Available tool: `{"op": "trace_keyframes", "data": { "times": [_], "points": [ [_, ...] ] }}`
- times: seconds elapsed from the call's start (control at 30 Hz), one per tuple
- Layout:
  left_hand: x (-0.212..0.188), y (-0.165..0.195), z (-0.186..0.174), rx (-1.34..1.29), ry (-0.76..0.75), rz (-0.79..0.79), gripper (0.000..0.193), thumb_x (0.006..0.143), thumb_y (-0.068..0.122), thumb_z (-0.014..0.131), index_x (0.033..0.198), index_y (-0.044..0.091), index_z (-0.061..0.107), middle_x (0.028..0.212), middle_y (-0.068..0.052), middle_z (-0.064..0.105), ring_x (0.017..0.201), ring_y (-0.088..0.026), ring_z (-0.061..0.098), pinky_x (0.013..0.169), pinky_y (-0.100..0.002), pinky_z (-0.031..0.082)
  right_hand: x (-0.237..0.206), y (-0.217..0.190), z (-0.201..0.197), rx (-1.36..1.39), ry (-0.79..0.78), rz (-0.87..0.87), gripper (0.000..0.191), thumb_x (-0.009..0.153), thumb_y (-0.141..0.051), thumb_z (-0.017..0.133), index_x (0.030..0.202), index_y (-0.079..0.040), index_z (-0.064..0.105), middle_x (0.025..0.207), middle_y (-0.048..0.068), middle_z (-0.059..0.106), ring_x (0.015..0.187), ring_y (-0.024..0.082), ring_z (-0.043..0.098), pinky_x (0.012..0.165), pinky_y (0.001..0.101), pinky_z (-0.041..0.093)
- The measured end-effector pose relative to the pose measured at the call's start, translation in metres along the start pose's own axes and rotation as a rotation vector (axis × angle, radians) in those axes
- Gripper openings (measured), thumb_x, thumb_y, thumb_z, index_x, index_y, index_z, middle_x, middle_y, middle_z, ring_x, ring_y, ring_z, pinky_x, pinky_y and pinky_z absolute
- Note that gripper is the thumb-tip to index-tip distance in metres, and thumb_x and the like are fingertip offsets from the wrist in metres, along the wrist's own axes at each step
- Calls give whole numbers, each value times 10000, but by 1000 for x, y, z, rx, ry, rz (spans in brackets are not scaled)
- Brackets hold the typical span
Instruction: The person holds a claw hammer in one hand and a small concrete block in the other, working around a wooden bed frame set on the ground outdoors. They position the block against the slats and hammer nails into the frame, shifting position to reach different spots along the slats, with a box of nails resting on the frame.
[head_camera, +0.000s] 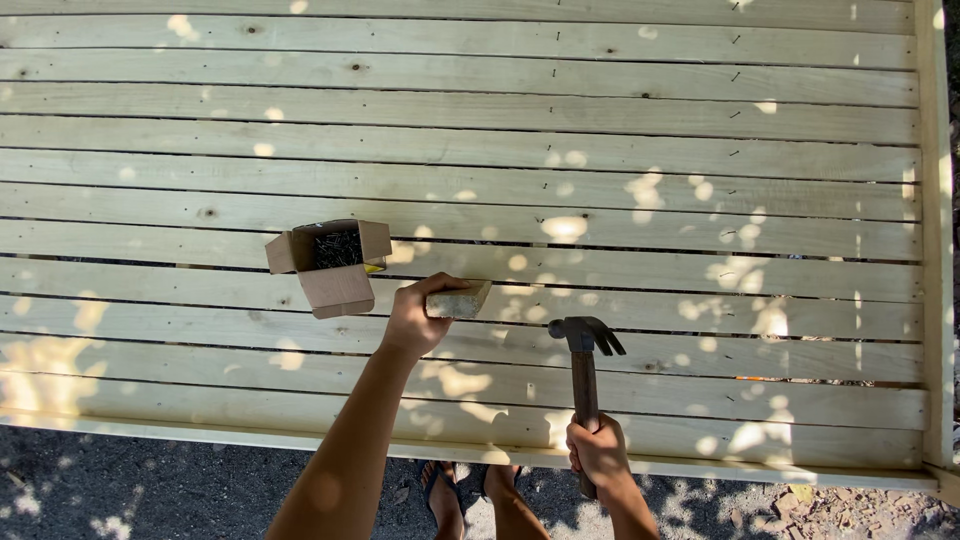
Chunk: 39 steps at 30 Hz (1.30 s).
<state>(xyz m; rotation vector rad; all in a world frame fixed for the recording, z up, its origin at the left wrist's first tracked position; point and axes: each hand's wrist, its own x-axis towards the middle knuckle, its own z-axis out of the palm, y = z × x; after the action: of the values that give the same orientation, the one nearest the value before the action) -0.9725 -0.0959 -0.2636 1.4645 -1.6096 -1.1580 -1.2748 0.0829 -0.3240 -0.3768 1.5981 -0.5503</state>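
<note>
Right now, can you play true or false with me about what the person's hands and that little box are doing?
1. The right hand holds a claw hammer by its handle. True.
2. The left hand is empty. False: it grips a small wooden block lying on the planks.
3. The cardboard box is closed. False: its flaps are open, with dark nails inside.
4. The box sits left of the left hand. True.
5. The hammer head touches the block. False: they are apart.

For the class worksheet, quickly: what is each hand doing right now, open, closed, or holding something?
Left hand: closed on a small wooden block.
Right hand: closed on the hammer handle.
</note>
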Motion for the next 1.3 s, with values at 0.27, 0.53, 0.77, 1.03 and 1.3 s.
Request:
{"op": "trace_keyframes", "data": {
  "times": [0.27,0.53,0.77,1.03,1.3],
  "points": [
    [21,-22,8,-277,-81,-165,296,799,-26,799,1073,65,733,973,-49,774,860,-120,714,790,-288,594,-6,-41,1,-183,108,-279,87,785,-45,642,735,-10,581,531,41,521,444,109,462,407,303,390],
    [19,-16,5,-35,-49,-241,279,813,13,799,1073,103,756,924,-30,798,827,-102,745,752,-256,597,-77,-99,65,-330,-35,-467,147,773,-33,663,713,39,549,575,81,489,548,131,412,453,368,403],
    [10,-25,-7,-179,-57,-248,361,758,-38,787,1099,79,770,978,-54,785,869,-136,699,794,-287,564,-108,-120,109,-508,20,-773,94,748,-78,649,798,-25,590,588,162,582,514,301,570,485,396,481],
    [11,-49,6,-1038,-130,-299,238,886,-82,651,1095,-20,747,1055,-76,756,954,-166,709,868,-317,608,-62,-35,78,-376,173,-333,103,775,-26,655,700,4,591,504,81,572,435,133,529,426,325,418],
    [14,-48,12,-547,-130,-266,306,831,-77,701,1117,27,734,1056,-62,740,939,-128,699,821,-277,608,15,11,55,205,253,-192,43,794,-7,612,796,-22,573,576,40,513,464,138,477,428,330,370]
  ]
}}
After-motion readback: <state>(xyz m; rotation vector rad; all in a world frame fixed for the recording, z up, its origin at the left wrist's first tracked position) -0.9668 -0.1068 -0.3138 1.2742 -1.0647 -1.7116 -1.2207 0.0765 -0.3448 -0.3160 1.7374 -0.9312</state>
